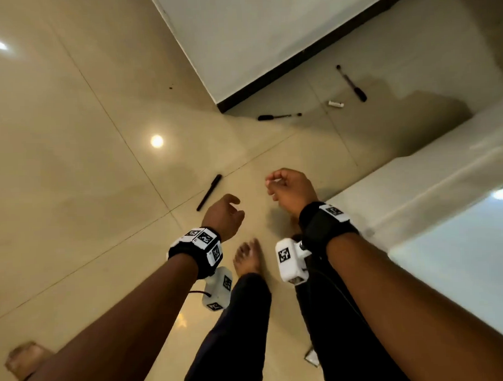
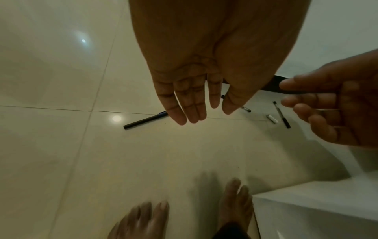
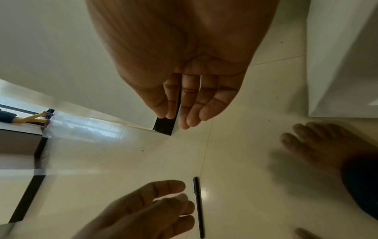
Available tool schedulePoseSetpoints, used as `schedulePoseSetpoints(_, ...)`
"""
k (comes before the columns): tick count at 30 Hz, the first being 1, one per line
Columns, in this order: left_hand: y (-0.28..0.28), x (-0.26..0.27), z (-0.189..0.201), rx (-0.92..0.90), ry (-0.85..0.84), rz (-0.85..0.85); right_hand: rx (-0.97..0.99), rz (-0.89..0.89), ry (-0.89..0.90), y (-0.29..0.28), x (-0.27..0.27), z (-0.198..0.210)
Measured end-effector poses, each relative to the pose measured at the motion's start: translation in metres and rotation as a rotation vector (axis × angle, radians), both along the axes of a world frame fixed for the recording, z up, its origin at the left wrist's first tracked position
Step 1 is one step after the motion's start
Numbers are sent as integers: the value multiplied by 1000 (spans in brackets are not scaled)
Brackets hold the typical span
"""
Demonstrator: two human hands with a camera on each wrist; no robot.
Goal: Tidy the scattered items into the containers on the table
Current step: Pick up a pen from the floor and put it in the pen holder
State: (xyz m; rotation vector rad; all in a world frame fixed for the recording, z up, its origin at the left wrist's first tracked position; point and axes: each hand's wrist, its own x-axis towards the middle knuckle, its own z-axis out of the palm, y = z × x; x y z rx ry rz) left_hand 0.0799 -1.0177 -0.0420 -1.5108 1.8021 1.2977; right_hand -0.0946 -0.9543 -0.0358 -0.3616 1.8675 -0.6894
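Three pens and one small white cap lie scattered on the glossy tiled floor (image 1: 71, 139), all seen from above in the head view. Left of centre, a capped black pen (image 1: 209, 192) rests slanted across a tile joint, just up and left of the left hand (image 1: 224, 217). That hand hangs above the floor with fingers straight and loosely together, holding nothing; its wrist view shows the palm bare and the same pen (image 2: 146, 121) near the fingertips (image 2: 180, 118). Right of it, at middle frame, the right hand (image 1: 290, 189) hovers with fingers relaxed and slightly spread, also empty. A bare foot (image 1: 248, 257) stands on the tiles below the two hands. Higher, past centre, a second black pen (image 1: 279, 116) lies almost level beside the dark skirting of a white wall (image 1: 267, 33). Further right sits the white cap (image 1: 335, 104), and just beyond it a third pen (image 1: 351, 82) lies steeply slanted. A white ledge (image 1: 443, 155) fills the right edge.
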Motion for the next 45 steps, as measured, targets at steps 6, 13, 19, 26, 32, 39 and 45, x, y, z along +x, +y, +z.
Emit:
schedulePoseSetpoints(6,-34,2,-102,-162,-230,-39,98,-211,-65,-66,-46,-105)
schedulePoseSetpoints(13,-52,19,-168,-276,-358,-242,118,-328,108,-109,-116,-171)
schedulePoseSetpoints(19,-58,5,-189,-331,-303,-342,174,258,434,-126,-161,-187)
schedulePoseSetpoints(26,-69,-34,-180,-230,-47,-75,240,721,733,-100,-136,-202)
schedulePoseSetpoints(32,-76,-97,-150,-113,316,86,283,416,218,-92,-107,-163)
schedulePoseSetpoints(39,-95,-186,-81,-167,345,206,130,227,46,-53,-97,-70)
schedulePoseSetpoints(45,-104,-259,-21,-39,340,23,87,294,44,-49,-140,-14)
